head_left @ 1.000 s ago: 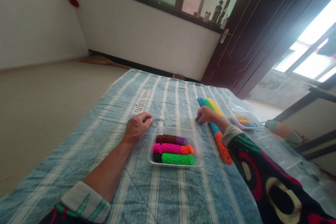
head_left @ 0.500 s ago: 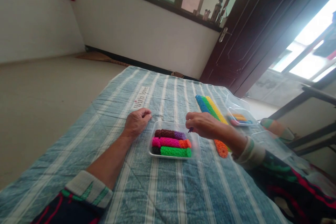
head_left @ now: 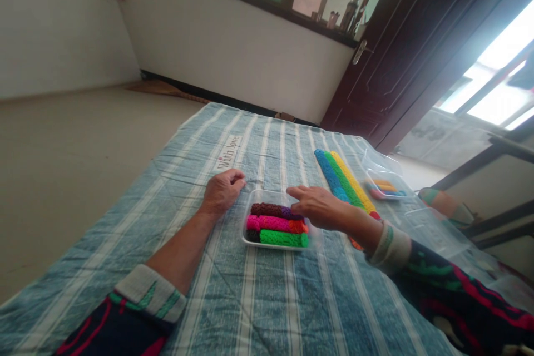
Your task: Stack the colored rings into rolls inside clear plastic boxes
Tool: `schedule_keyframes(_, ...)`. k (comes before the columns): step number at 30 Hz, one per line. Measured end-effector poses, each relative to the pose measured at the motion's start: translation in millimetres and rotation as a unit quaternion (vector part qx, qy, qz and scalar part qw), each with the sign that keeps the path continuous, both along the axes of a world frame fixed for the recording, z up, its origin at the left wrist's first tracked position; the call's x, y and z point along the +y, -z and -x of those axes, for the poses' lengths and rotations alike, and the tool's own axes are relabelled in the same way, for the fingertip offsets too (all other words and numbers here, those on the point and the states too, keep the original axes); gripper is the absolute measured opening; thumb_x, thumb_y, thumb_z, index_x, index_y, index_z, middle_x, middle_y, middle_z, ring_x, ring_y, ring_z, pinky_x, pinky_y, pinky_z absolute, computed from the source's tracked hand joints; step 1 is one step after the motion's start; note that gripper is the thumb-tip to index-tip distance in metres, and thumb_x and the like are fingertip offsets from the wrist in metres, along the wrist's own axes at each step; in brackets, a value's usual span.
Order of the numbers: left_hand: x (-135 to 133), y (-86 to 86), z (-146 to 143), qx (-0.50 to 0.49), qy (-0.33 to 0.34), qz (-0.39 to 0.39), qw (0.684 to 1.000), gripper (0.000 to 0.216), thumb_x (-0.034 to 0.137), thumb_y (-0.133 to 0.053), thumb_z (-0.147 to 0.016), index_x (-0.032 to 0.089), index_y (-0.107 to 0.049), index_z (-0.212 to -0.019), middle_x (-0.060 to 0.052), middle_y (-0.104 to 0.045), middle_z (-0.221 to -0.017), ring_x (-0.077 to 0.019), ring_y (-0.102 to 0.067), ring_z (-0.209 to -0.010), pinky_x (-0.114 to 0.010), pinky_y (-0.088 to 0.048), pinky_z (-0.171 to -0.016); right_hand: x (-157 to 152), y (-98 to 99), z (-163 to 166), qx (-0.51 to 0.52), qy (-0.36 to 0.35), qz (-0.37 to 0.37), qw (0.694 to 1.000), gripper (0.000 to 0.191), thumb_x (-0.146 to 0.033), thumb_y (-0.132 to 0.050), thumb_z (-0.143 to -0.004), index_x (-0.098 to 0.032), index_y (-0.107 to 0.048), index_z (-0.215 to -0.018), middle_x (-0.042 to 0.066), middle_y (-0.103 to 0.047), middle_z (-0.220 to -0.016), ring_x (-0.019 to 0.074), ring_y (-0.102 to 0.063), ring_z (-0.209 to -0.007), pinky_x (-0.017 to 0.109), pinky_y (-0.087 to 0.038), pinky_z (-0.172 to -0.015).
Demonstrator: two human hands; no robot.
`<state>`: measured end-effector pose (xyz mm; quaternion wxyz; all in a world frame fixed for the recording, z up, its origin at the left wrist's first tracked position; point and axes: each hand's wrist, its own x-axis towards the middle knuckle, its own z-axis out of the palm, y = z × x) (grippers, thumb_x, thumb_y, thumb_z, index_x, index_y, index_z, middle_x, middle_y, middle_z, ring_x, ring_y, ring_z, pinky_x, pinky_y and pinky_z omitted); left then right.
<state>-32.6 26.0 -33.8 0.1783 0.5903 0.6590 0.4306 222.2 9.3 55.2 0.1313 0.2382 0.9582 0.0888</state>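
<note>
A clear plastic tray (head_left: 249,204) lies on a blue striped blanket (head_left: 267,300). It holds three rows of beaded rolls: brown with a purple end (head_left: 269,210), pink with an orange end (head_left: 270,224), black with green (head_left: 284,238). My right hand (head_left: 319,208) hovers palm down over the tray's right end, fingers stretched out, fingertips at the purple end. Whether a small piece lies under the fingers is hidden. My left hand (head_left: 223,192) rests on the blanket just left of the tray, fingers curled in, holding nothing.
Long blue, green and yellow beaded strips (head_left: 342,178) lie side by side right of the tray. A second clear tray (head_left: 386,186) with coloured pieces sits further right, beside clear plastic lids (head_left: 429,225). A dark door (head_left: 396,50) stands behind; bare floor (head_left: 75,139) lies left.
My right hand came from the long strips to the tray with a small purple piece pinched in it, and has now spread its fingers over the purple end. The left hand stayed put.
</note>
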Motion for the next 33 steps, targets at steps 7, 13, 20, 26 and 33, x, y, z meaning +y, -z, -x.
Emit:
schedule_keyframes(7,0.1,-1.0,-0.5,0.002,-0.004,-0.001,1.0,0.028,0.037,-0.053,-0.069,0.019,-0.068,-0.084,-0.005,-0.073,-0.078,-0.0226,-0.068,-0.077,-0.03,-0.049,-0.072,1.4,-3.6,-19.2,0.081,0.072,0.048,0.993,0.019,-0.014,-0.065,-0.084,-0.021,-0.069,-0.1,0.009,-0.055,-0.122,0.0214,-0.059,-0.101,0.031,-0.047,-0.08)
schedule_keyframes(13,-0.5,-3.4,-0.8,0.008,-0.002,-0.002,1.0,0.028,0.038,-0.053,-0.069,0.019,-0.068,-0.084,-0.005,-0.073,-0.079,-0.0226,-0.068,-0.077,-0.03,-0.05,-0.073,-3.7,5.1,-18.8,0.117,0.091,0.08,0.986,0.021,-0.02,-0.07,-0.081,-0.022,-0.069,-0.102,0.011,-0.053,-0.125,0.0247,-0.056,-0.11,0.035,-0.048,-0.086)
schedule_keyframes(20,-0.9,-3.0,-0.6,0.009,-0.002,-0.004,1.0,0.027,0.038,-0.053,-0.071,0.02,-0.068,-0.084,-0.003,-0.073,-0.078,-0.0217,-0.068,-0.078,-0.029,-0.05,-0.074,-2.4,11.2,-16.0,0.106,0.114,0.082,0.984,0.019,-0.011,-0.059,-0.084,-0.02,-0.069,-0.098,0.01,-0.056,-0.119,0.0216,-0.058,-0.104,0.031,-0.047,-0.082)
schedule_keyframes(26,-0.9,-3.1,-0.6,0.01,-0.001,-0.001,1.0,0.027,0.037,-0.054,-0.071,0.02,-0.069,-0.085,-0.004,-0.074,-0.079,-0.0215,-0.068,-0.078,-0.029,-0.051,-0.075,-2.4,10.5,-16.1,0.119,0.126,0.095,0.98,0.022,-0.012,-0.06,-0.083,-0.021,-0.069,-0.101,0.01,-0.057,-0.118,0.0216,-0.059,-0.102,0.031,-0.046,-0.079)
schedule_keyframes(33,-1.3,-3.0,-0.9,0.009,-0.002,-0.002,1.0,0.028,0.036,-0.054,-0.072,0.019,-0.069,-0.086,-0.005,-0.074,-0.081,-0.0221,-0.069,-0.078,-0.03,-0.051,-0.076,-4.2,7.5,-10.7,0.102,0.143,0.101,0.979,0.019,-0.016,-0.058,-0.087,-0.021,-0.07,-0.101,0.009,-0.058,-0.113,0.0194,-0.059,-0.098,0.028,-0.044,-0.076)
